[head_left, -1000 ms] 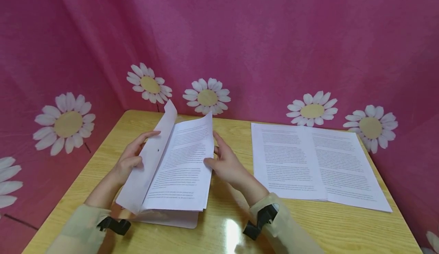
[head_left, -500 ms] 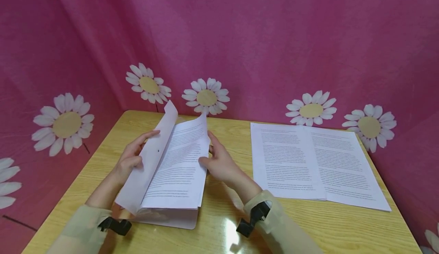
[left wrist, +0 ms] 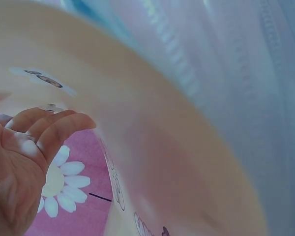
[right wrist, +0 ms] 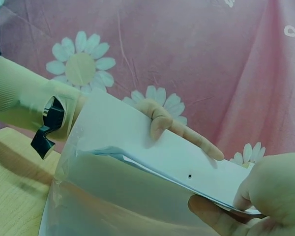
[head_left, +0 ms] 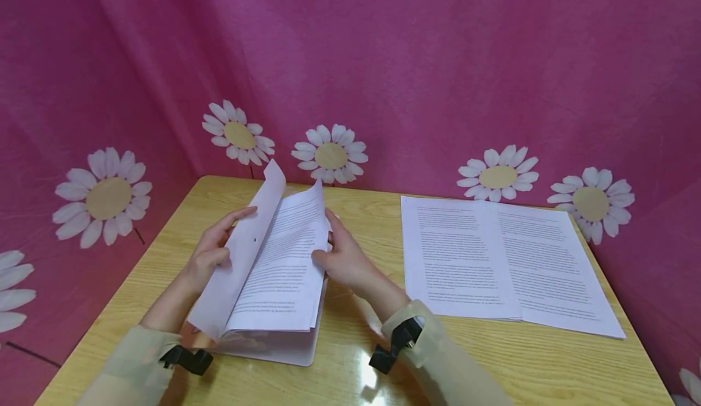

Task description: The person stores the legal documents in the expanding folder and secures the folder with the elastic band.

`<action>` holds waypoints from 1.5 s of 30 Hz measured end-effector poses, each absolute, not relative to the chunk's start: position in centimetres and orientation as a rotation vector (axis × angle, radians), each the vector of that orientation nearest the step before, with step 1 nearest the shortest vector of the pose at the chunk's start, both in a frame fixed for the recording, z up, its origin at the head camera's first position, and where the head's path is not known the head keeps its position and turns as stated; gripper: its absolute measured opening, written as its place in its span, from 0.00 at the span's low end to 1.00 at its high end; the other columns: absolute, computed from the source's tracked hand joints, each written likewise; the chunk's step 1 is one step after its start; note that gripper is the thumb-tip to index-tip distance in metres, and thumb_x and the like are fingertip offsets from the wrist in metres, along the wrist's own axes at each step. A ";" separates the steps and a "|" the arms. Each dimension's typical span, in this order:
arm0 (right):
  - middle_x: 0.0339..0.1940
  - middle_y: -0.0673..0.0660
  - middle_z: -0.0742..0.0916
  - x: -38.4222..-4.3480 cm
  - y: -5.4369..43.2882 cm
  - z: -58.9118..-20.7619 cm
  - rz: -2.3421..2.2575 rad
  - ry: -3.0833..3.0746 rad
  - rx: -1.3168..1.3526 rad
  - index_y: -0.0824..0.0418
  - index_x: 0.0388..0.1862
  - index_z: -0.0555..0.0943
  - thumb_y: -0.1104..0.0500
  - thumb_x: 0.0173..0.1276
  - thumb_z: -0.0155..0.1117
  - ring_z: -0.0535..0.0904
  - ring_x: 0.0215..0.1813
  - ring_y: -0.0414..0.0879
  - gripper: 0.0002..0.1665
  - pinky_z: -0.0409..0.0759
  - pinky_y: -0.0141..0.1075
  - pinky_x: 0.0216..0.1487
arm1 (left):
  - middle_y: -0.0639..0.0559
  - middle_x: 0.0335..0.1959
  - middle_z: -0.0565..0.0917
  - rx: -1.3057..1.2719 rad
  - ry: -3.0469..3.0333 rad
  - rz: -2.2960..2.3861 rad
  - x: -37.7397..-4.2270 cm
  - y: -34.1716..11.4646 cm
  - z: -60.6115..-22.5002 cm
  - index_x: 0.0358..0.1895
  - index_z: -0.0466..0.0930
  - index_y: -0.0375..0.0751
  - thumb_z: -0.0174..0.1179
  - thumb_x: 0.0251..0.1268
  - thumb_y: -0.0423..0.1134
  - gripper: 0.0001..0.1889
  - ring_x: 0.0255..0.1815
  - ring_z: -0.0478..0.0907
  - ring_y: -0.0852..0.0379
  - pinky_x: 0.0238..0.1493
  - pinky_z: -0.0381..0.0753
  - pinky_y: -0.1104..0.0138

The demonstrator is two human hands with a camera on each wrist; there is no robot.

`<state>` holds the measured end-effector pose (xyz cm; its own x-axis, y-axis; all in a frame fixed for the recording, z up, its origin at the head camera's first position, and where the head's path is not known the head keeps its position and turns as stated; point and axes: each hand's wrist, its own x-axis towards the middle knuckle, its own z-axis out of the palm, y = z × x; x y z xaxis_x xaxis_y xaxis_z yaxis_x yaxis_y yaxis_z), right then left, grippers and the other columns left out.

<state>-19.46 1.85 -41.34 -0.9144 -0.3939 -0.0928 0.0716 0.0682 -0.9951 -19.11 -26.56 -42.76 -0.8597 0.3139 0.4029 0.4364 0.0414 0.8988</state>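
In the head view a pale folder [head_left: 274, 348] stands partly open at the left, its cover [head_left: 237, 272] raised and bearing a small hole. My left hand [head_left: 207, 254] holds that cover at its left edge, thumb and index finger on the near face. Cartoon prints mark the cover's outer side in the left wrist view, beside my left fingers [left wrist: 64, 130]. A stack of printed sheets [head_left: 279, 272] leans inside the folder. With thumb and fingers, my right hand [head_left: 350, 260] pinches the stack's right edge; the fingers behind it are mostly hidden.
Two printed sheets or stacks [head_left: 460, 266] lie side by side, slightly overlapping, at the right of the wooden table [head_left: 361, 333]. A pink curtain [head_left: 383, 77] with white daisies hangs close behind the table and along its sides.
My right hand has moved left with the stack's right edge, carrying the sheets closer to the raised cover. More of the folder's back shows at the right. My left hand has barely moved.
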 end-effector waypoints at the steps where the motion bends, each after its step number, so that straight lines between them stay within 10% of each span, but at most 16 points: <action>1: 0.70 0.68 0.77 -19.5 1.7 -41.4 -1.914 2.009 -0.325 0.54 0.90 0.44 0.70 0.73 0.57 0.84 0.53 0.54 0.53 0.86 0.45 0.48 | 0.39 0.52 0.83 -0.793 -2.197 -1.954 -19.1 -26.6 -42.8 0.75 0.70 0.29 0.44 0.37 0.23 0.47 0.39 0.78 0.53 0.34 0.79 0.68; 19: 0.52 0.69 0.84 -19.1 3.0 -40.3 -1.976 1.835 -0.358 0.61 0.89 0.46 0.75 0.72 0.59 0.88 0.31 0.54 0.52 0.88 0.47 0.31 | 0.41 0.50 0.85 -0.850 -2.124 -2.013 -19.1 -26.7 -42.6 0.75 0.74 0.41 0.45 0.38 0.23 0.48 0.40 0.79 0.54 0.32 0.80 0.68; 45: 0.53 0.68 0.86 -19.2 -0.7 -40.2 -1.908 1.920 -0.352 0.60 0.89 0.43 0.77 0.69 0.56 0.89 0.39 0.53 0.55 0.87 0.44 0.30 | 0.46 0.67 0.78 -0.701 -2.192 -1.864 -19.1 -25.6 -42.6 0.74 0.72 0.29 0.45 0.36 0.24 0.47 0.45 0.76 0.52 0.37 0.77 0.68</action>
<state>-19.17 -0.71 -40.24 -0.8845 -0.4536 -0.1088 0.1060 0.0317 -0.9939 -19.14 -25.60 -42.62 -0.8727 0.2347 0.4280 0.4602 0.1033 0.8818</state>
